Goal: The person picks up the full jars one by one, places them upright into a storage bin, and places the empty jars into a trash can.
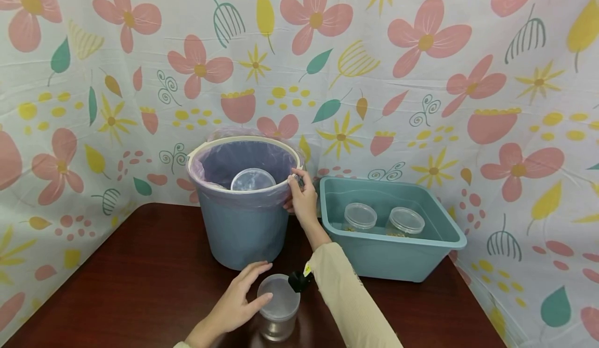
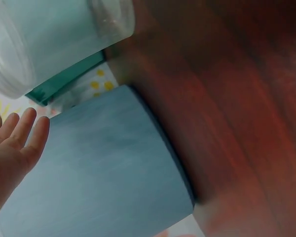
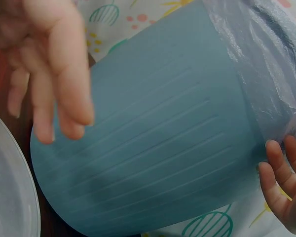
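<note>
A blue-grey trash bin (image 1: 243,228) stands on the table, lined with a thin plastic bag (image 3: 266,64) under a cream rim ring (image 1: 243,139). Inside it, a round clear lid (image 1: 253,180) shows at a tilt; what lies below is hidden. My right hand (image 1: 304,202) grips the bin's right rim, bent fingers against bag and ring. Nearer me, a lidded clear jar (image 1: 279,306) stands upright on the table. Beside it my left hand (image 1: 236,301) is held with fingers spread, its thumb overlapping the lid in the head view. A gap separates hand and jar in the left wrist view.
To the right of the bin, a teal rectangular tub (image 1: 388,257) holds a clear lidded jar (image 1: 360,216) and a similar jar (image 1: 406,222), both with small contents. The dark red-brown table (image 1: 121,280) meets a flower-patterned curtain (image 1: 299,77) behind. A black wrist camera (image 1: 299,281) sits by the right sleeve.
</note>
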Action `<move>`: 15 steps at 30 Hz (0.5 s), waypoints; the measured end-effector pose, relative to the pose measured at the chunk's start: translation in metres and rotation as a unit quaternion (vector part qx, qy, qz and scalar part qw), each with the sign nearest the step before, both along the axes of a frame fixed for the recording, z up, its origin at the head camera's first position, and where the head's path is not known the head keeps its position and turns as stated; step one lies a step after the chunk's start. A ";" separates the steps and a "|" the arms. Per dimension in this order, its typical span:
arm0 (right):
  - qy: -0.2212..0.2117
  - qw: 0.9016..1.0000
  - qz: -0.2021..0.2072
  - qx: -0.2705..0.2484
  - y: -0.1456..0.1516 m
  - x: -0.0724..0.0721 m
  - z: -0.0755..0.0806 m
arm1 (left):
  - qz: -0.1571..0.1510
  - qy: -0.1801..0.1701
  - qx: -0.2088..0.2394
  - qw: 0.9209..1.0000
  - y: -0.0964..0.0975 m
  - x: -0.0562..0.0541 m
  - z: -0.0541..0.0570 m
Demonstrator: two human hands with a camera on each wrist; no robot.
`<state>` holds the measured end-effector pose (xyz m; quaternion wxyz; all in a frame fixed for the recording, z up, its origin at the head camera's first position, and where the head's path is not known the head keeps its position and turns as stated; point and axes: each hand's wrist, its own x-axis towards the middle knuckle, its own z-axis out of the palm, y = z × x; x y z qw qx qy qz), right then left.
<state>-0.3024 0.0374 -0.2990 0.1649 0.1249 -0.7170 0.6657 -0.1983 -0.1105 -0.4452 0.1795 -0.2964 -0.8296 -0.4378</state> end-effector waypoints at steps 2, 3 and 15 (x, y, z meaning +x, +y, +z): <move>0.000 1.000 -0.001 0.001 0.000 0.001 0.000 | -0.008 -0.013 -0.003 1.000 0.000 0.001 -0.002; -0.001 1.000 -0.001 0.001 0.000 0.001 0.001 | -0.011 -0.022 -0.005 1.000 -0.001 0.002 -0.004; 0.009 1.000 -0.005 -0.002 0.000 0.000 0.000 | -0.045 -0.057 -0.039 0.997 0.000 0.002 -0.019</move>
